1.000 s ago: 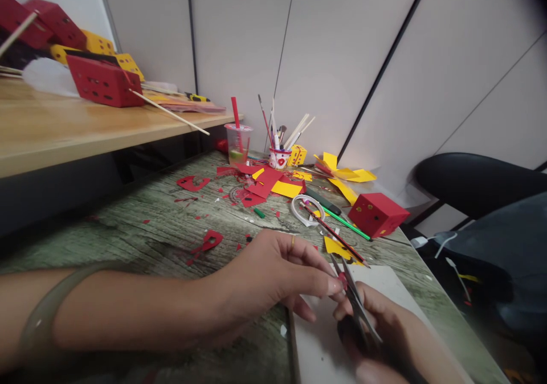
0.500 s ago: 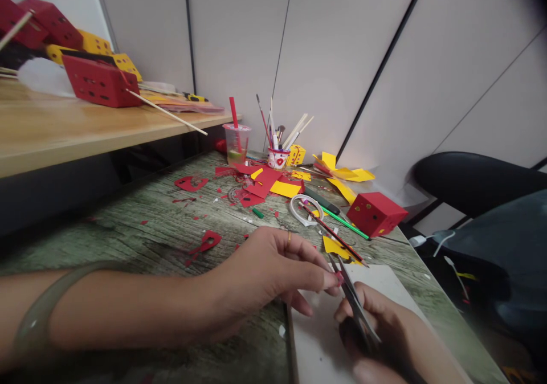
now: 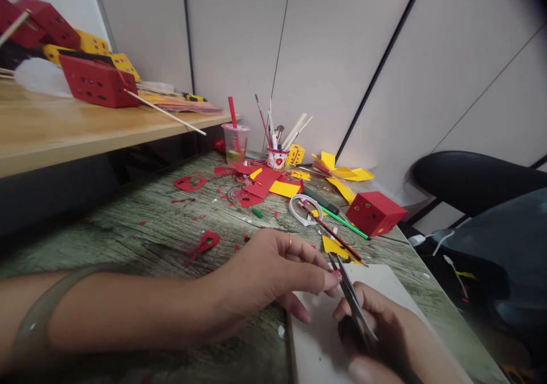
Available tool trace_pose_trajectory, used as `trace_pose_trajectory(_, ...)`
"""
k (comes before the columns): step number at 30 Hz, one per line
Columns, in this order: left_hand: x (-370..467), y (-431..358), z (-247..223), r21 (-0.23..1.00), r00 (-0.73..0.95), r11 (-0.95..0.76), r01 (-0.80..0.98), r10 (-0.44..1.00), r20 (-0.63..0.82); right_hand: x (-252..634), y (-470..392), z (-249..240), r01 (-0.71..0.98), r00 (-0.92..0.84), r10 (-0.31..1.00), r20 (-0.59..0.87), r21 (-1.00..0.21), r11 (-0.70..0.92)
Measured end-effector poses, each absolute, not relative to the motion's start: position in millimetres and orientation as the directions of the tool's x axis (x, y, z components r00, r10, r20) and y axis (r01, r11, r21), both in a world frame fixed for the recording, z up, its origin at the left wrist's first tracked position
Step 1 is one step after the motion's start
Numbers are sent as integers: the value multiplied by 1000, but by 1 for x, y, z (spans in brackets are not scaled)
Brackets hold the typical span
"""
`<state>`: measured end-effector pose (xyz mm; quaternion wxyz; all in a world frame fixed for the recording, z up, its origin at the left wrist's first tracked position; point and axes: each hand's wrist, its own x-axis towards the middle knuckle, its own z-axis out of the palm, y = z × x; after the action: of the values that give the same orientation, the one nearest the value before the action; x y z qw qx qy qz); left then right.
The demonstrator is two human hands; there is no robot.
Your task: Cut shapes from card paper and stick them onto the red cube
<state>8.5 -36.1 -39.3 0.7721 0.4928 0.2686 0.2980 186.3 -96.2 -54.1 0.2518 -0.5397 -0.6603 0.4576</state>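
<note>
My left hand (image 3: pixel 282 270) pinches a tiny red paper piece (image 3: pixel 337 274) between thumb and fingers, above the top edge of a white board (image 3: pixel 316 344). Dark-handled scissors (image 3: pixel 352 301) are held in my right hand (image 3: pixel 384 327), their blades slightly parted and pointing up and left at the red piece. My right fingers wrap round the handles, which are partly hidden. A yellow paper scrap (image 3: pixel 334 247) and a red-and-black pencil (image 3: pixel 337 237) lie just beyond the blade tips.
Farther back are a tape roll (image 3: pixel 306 209), a red paper box (image 3: pixel 376 213), a pen cup (image 3: pixel 277 158), a drink cup (image 3: pixel 235 144) and red and yellow paper. A raised wooden shelf (image 3: pixel 106 130) at left holds more boxes. A black chair (image 3: pixel 478 179) stands at right.
The scissor blades have shifted slightly left over the red piece, which shows less now. Both hands otherwise keep nearly the same place.
</note>
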Motion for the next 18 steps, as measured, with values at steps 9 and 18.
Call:
trace_pose_trajectory(9, 8, -37, -40, 916, 667, 339, -215, 736, -116, 186, -93, -53, 442, -327, 928, -180, -897, -18)
trace_pose_trajectory(18, 10, -38, -42, 906, 694, 348, -240, 714, -91, 185, -90, -57, 385, -356, 909, -216, -920, -68)
